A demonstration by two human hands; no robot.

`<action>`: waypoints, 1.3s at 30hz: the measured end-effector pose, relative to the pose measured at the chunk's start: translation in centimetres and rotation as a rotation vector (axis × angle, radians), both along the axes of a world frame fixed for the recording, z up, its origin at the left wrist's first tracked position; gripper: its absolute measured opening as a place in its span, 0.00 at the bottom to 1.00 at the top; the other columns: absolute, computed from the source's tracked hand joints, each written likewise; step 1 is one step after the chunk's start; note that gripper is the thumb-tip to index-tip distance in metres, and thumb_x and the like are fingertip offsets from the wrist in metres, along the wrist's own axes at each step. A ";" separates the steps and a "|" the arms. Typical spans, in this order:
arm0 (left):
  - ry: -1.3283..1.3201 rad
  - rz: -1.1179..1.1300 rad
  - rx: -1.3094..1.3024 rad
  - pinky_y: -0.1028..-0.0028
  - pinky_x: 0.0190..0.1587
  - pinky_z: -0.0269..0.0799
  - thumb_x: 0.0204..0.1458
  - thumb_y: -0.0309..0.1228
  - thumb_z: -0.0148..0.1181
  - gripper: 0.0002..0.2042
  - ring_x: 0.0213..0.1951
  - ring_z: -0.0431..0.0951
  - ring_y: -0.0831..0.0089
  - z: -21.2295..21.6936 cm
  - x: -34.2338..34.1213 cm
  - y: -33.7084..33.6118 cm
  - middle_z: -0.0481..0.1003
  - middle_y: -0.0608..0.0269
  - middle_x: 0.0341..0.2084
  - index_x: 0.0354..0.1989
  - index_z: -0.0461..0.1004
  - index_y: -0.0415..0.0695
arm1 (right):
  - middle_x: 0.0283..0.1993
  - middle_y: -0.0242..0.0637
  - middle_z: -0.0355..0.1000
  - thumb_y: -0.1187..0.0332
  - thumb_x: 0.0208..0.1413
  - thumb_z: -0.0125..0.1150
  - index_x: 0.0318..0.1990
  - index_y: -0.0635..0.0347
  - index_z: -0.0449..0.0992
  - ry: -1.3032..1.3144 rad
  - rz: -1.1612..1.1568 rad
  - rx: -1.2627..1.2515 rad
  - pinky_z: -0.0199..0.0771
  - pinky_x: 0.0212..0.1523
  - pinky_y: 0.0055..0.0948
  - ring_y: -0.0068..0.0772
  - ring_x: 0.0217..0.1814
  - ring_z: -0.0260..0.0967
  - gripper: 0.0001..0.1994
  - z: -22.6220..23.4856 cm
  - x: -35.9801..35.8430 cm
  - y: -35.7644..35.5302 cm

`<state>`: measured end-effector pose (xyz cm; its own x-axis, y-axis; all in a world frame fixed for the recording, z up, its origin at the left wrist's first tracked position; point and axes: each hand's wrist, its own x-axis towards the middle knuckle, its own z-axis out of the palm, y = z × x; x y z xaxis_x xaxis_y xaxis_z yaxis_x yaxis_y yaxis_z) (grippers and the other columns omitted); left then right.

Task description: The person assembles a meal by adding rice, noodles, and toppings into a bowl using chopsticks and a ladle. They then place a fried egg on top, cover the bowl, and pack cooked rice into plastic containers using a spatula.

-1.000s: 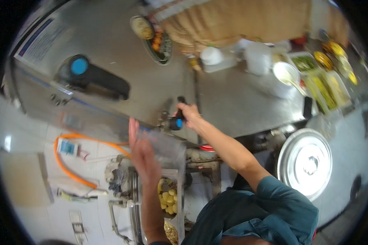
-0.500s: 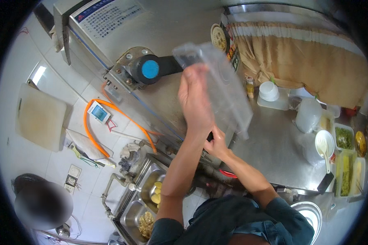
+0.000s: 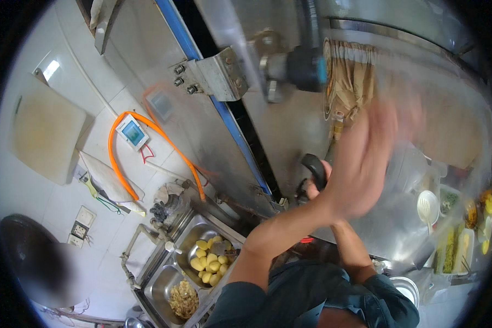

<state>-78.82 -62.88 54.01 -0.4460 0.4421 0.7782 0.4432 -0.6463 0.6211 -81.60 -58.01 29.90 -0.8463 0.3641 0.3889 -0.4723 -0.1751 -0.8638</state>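
Observation:
My left hand (image 3: 363,164) is raised at centre right, its fingers smeared by motion. It holds a clear plastic tray (image 3: 443,126), blurred and see-through in front of the counter. Below and beyond it, my right hand (image 3: 320,185) is closed on a black handle (image 3: 315,167), partly hidden behind the left wrist. A steel cabinet door (image 3: 306,126) fills the middle, a dark band running along its blue edging. Above the hands is a second, larger black lever with a blue cap (image 3: 321,70); a bolted metal bracket (image 3: 222,75) sits left of it.
Lower left is a double sink (image 3: 161,287) with potatoes (image 3: 210,259) and pale shredded food (image 3: 183,299). An orange hose (image 3: 112,158) loops around a wall controller (image 3: 132,133). Food containers (image 3: 464,251) and a bowl with a fork (image 3: 427,208) stand on the right-hand counter.
My left hand has swung right with the plastic tray. The black lever has shifted right, and a dark band now shows beside the door's blue edging. The view has shifted, showing more of the sink.

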 end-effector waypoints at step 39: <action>-1.209 -1.049 -0.307 0.61 0.64 0.60 0.45 0.68 0.63 0.57 0.62 0.67 0.57 -24.7 0.4 -3.6 0.52 0.32 0.70 0.76 0.43 0.47 | 0.58 0.58 0.71 0.56 0.58 0.65 0.63 0.63 0.67 -1.159 -1.307 0.977 0.71 0.56 0.49 0.62 0.58 0.70 0.30 -11.2 24.8 38.6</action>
